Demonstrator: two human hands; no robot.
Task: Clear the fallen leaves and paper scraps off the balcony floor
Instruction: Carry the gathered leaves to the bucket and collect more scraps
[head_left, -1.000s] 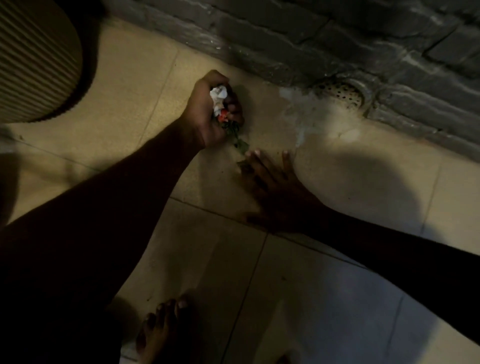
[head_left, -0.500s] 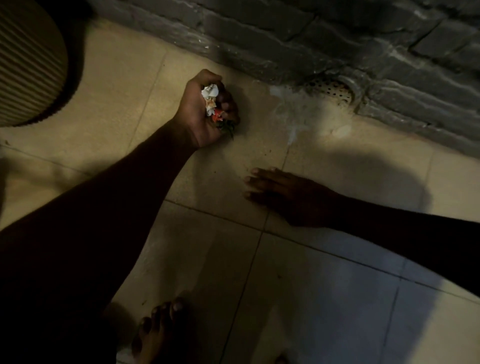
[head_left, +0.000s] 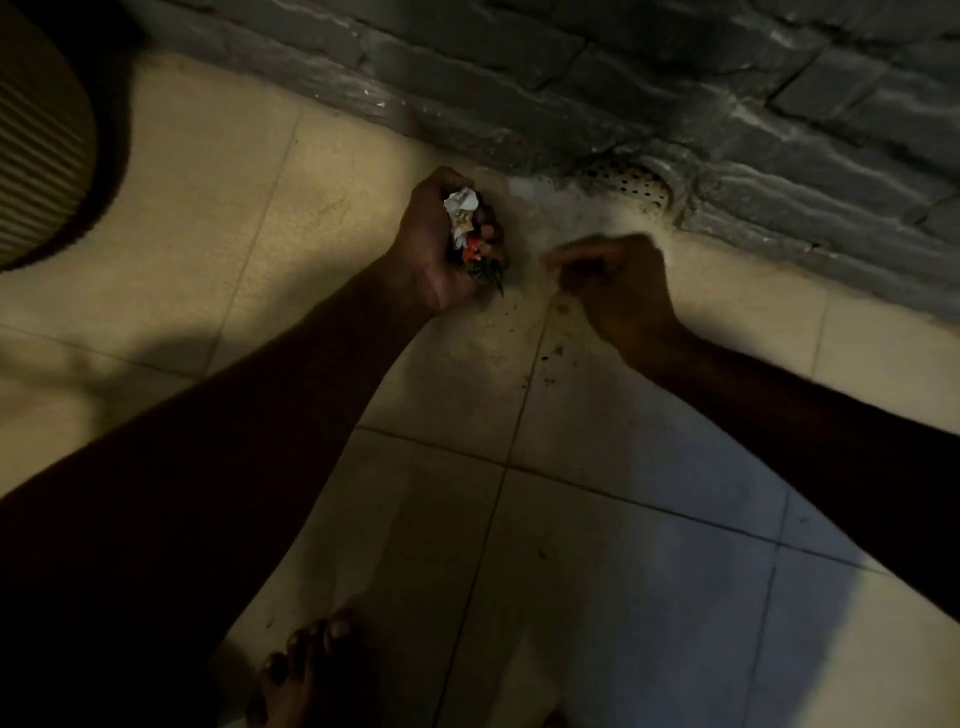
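Our right hand (head_left: 618, 291) has shifted from mid-tile up beside the drain (head_left: 631, 184) | fingers curled, blurred, grip on anything: we cannot tell | our left hand (head_left: 441, 249) clamps the paper scraps and leaves (head_left: 465, 218) over the balcony floor (head_left: 208, 234)

One head-worn wide-angle camera looks steeply down over the person's own arms at the tiled balcony floor (head_left: 649, 545), facing the dark brick wall (head_left: 571, 62) and floor drain (head_left: 628, 184) along the top of the frame. It sits near: forearms enter from the lower corners, the left hand (head_left: 431, 249) gripping its wad of scraps (head_left: 462, 213) and the blurred right hand (head_left: 623, 291) fall mid-frame, a bare foot (head_left: 296, 670) at the bottom edge.
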